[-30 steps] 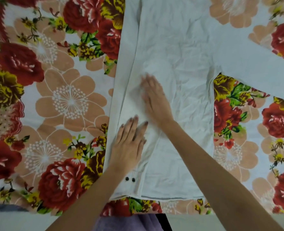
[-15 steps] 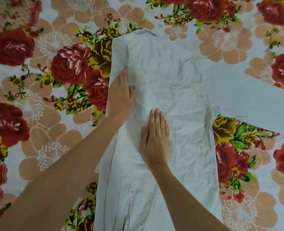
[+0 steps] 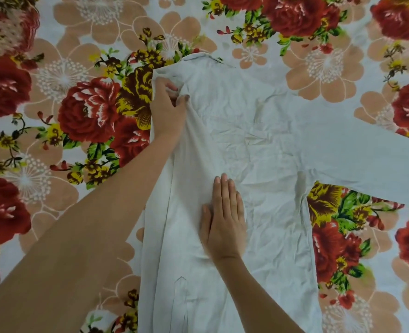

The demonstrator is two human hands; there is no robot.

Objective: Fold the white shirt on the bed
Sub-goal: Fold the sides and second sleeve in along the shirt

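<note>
The white shirt [image 3: 258, 145] lies back-up on the flowered bed, collar at the top. Its left side and sleeve are folded inward over the body; the other sleeve stretches out to the right edge. My left hand [image 3: 167, 109] pinches a bunch of fabric at the folded shoulder, just below the collar, lifting it slightly. My right hand [image 3: 224, 219] lies flat, fingers together, pressing on the middle of the shirt's body.
The bedsheet [image 3: 62, 92] with large red, peach and yellow flowers surrounds the shirt on all sides. A sleeve cuff placket [image 3: 180, 282] shows on the folded strip near the bottom.
My left hand went from flat on the shoulder fold to gripping and bunching the fabric there. The right hand stays pressed on the body. The view has shifted up toward the collar.
</note>
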